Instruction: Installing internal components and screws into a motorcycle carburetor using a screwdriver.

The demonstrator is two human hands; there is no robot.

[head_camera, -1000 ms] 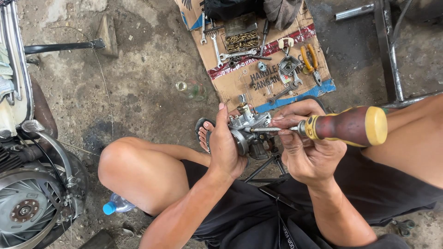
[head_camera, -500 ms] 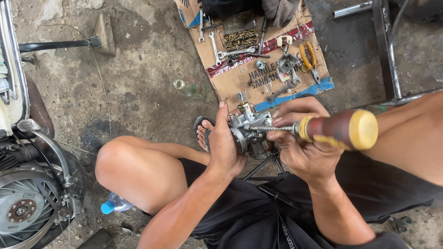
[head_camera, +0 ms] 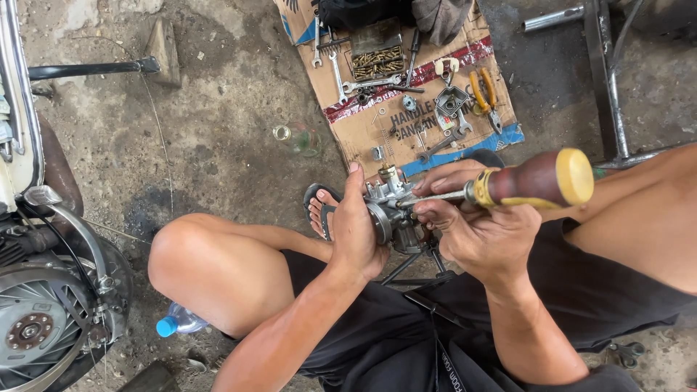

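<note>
A small metal carburetor (head_camera: 396, 210) sits between the two hands, held up above the person's lap and in front of the bent knees, over the concrete floor (head_camera: 218, 123). The left hand (head_camera: 356, 229) is wrapped against its left side, palm pressed to the body and fingers stretched upward along it, thumb side nearest the camera. The right hand (head_camera: 479, 232) is closed around the shaft end of a screwdriver (head_camera: 508, 187), fingers curled and pinching the steel shank just beside the carburetor, while the thick dark red handle with its yellow cap juts out to the right, above the wrist. The screwdriver tip meets the carburetor's right side; the exact contact point is hidden by fingers.

The carburetor is grey cast metal, grimy, with a round cap facing left and a brass-coloured fitting standing up on top. Its lower part is hidden behind the hands.

Beyond it, a sheet of cardboard (head_camera: 363, 123) lies on the floor, carrying wrenches, small metal parts, a tray of brass pieces and orange-handled pliers (head_camera: 485, 91). A sandalled foot (head_camera: 319, 210) rests just left of the left hand. A motorcycle engine (head_camera: 43, 319) stands at the far left, with a blue-capped plastic bottle (head_camera: 174, 323) beside the knee.
</note>
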